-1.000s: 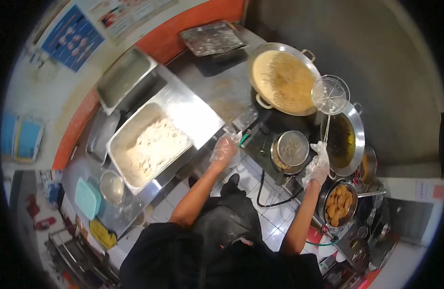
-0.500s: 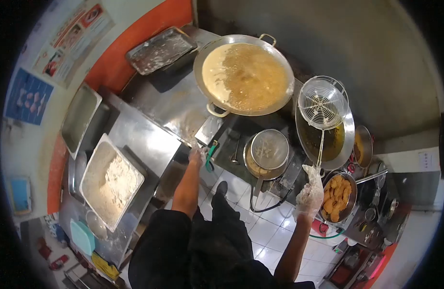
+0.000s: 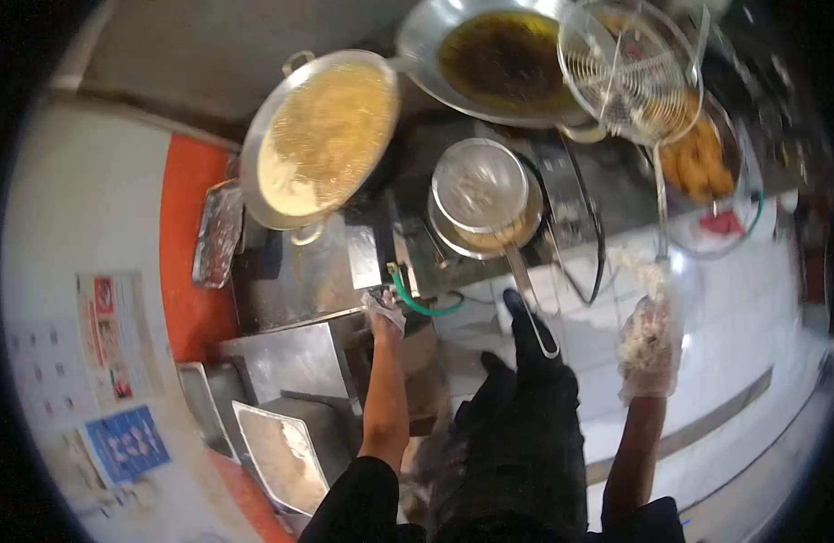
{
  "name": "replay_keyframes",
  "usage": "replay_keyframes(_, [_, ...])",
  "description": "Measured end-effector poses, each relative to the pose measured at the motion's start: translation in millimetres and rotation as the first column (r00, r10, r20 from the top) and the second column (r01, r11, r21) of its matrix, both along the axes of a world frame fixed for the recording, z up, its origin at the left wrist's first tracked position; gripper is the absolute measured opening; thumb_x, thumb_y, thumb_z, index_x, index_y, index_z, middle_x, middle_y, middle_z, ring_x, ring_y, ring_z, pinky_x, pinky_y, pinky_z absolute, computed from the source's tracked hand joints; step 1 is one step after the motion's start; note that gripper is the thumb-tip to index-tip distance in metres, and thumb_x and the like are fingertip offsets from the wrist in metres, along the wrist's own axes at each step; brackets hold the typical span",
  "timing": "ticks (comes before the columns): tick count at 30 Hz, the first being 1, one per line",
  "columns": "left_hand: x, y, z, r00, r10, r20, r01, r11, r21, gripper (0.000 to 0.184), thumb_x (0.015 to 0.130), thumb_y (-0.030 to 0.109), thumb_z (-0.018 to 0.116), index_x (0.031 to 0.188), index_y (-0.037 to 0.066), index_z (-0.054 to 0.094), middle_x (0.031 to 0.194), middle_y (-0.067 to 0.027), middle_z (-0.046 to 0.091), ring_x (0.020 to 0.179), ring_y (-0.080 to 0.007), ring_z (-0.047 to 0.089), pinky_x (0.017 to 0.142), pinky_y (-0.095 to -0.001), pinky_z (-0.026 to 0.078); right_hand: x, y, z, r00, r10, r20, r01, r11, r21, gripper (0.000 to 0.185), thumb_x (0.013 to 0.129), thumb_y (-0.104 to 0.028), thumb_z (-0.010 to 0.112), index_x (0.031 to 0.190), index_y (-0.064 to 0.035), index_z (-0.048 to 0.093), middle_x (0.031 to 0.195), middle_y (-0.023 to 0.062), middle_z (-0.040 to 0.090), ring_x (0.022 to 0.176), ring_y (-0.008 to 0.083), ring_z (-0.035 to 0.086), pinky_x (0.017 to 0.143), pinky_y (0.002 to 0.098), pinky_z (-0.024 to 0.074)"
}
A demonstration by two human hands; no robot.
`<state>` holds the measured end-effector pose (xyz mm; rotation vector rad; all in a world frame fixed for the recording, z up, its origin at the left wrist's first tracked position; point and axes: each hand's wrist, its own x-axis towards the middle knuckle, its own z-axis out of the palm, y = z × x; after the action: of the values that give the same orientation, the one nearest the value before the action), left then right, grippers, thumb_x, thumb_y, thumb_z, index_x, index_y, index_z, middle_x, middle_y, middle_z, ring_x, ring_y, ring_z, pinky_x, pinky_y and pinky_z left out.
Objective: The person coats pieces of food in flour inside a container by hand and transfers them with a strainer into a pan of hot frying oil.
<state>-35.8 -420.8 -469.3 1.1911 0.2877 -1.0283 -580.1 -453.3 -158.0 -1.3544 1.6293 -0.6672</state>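
Observation:
My right hand (image 3: 650, 348), in a clear plastic glove crusted with flour or batter, is closed round the handle of a wire skimmer (image 3: 629, 81). The skimmer's round basket is held up between the wok of dark oil (image 3: 503, 59) and the pan of fried golden pieces (image 3: 702, 163); what it may carry is blurred. At the stove's front edge, beside a green hose (image 3: 421, 306), my gloved left hand (image 3: 385, 312) has its fingers curled in. What they grip there is hidden. Left of centre, a wide pan (image 3: 254, 195) holds bubbling, foamy oil.
A fine-mesh strainer (image 3: 480, 185) rests over a pot (image 3: 448, 237), its handle jutting toward me. A metal tub (image 3: 317, 443) of flour stands at lower left, with another metal tray (image 3: 200, 398) beside it. A dark tray (image 3: 219, 231) leans by the orange wall. White tiles (image 3: 562, 335) cover the floor.
My view has turned to the right. The skimmer has moved from over the dark-oil wok toward the fried pieces. My left hand stays at the stove's front edge.

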Motion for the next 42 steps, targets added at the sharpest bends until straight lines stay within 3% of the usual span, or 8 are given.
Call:
replay_keyframes(3, [-27,-8,64,0.992,-0.103,0.067,0.089,0.979,0.186,0.032,0.093,0.051,0.044,0.101,0.021,0.054,0.081,0.0038,0.061,0.069,-0.0107,0.056,0.055,-0.025,0.045,-18,58,-26,0.662,-0.481,0.574,0.45,0.868,0.209,0.044,0.094,-0.019,0.044,0.135,-0.0037,0.036,0.12,0.0068,0.048,0.105,0.0145,0.05,0.09,0.0274,0.0412])
replay_keyframes(11, [-34,-14,62,0.983,-0.106,0.147,0.089,0.989,0.122,0.025,0.093,0.045,0.046,0.096,0.021,0.055,0.08,0.0042,0.059,0.063,-0.0105,0.054,0.048,-0.0231,0.042,-60,107,-28,0.723,-0.623,0.299,0.589,0.782,0.204,0.042,0.095,-0.038,0.049,0.127,-0.011,0.047,0.098,-0.0015,0.06,0.078,0.0066,0.058,0.047,0.0194,0.0412])
replay_keyframes(32, [-17,-7,45,0.932,-0.359,0.041,0.354,0.931,0.086,0.027,0.093,0.038,0.046,0.079,0.016,0.053,0.065,0.0035,0.05,0.047,-0.0111,0.043,0.04,-0.0256,0.035,-38,119,-10,0.778,-0.616,0.123,0.608,0.788,0.095,0.036,0.085,-0.007,0.047,0.121,-0.002,0.05,0.104,0.0176,0.057,0.098,0.0369,0.053,0.087,0.0426,0.0414])
replay_keyframes(34, [-22,22,89,0.672,-0.7,-0.24,0.574,0.698,-0.428,0.033,0.092,0.044,0.047,0.088,0.013,0.057,0.072,0.0014,0.056,0.054,-0.0111,0.049,0.045,-0.0255,0.041,-36,121,-19,0.892,-0.435,-0.122,0.436,0.9,-0.018,0.036,0.086,-0.008,0.046,0.122,-0.0011,0.049,0.104,0.0176,0.057,0.101,0.0353,0.053,0.09,0.0426,0.0398])
replay_keyframes(35, [-31,41,80,0.853,-0.521,-0.013,0.519,0.851,-0.077,0.036,0.092,0.044,0.047,0.096,0.01,0.058,0.081,-0.0024,0.061,0.062,-0.0111,0.054,0.05,-0.0262,0.045,-37,129,-21,0.909,-0.337,-0.245,0.33,0.941,-0.069,0.036,0.087,-0.008,0.044,0.122,-0.0006,0.049,0.103,0.0177,0.058,0.101,0.0342,0.054,0.09,0.0423,0.0393])
replay_keyframes(38, [-132,94,212,0.834,-0.49,0.252,0.52,0.851,-0.067,0.034,0.091,0.035,0.054,0.107,0.006,0.058,0.094,-0.0059,0.063,0.077,-0.0132,0.059,0.056,-0.0267,0.049,-49,124,-10,0.587,-0.12,0.801,0.104,0.992,0.073,0.034,0.093,-0.013,0.041,0.124,-0.0038,0.052,0.08,0.0032,0.057,0.075,0.0162,0.052,0.072,0.0303,0.0429])
replay_keyframes(40, [-176,133,354,0.878,-0.424,0.22,0.4,0.905,0.145,0.039,0.089,0.038,0.057,0.113,0.006,0.059,0.096,-0.0045,0.065,0.082,-0.0132,0.061,0.058,-0.0295,0.049,39,93,82,0.443,-0.573,0.69,0.5,0.796,0.341,0.033,0.096,-0.021,0.044,0.125,-0.007,0.051,0.07,-0.0074,0.035,0.055,0.0016,0.034,0.045,0.0164,0.0277])
replay_keyframes(42, [-153,200,413,0.722,-0.522,0.454,0.379,0.847,0.372,0.036,0.087,0.034,0.062,0.112,0.008,0.062,0.091,-0.0029,0.067,0.076,-0.0128,0.061,0.064,-0.0293,0.051,84,80,130,0.989,0.061,0.136,-0.009,0.934,-0.358,0.034,0.097,-0.021,0.041,0.125,-0.0061,0.052,0.075,-0.0032,0.05,0.06,0.0071,0.045,0.057,0.0221,0.0389])
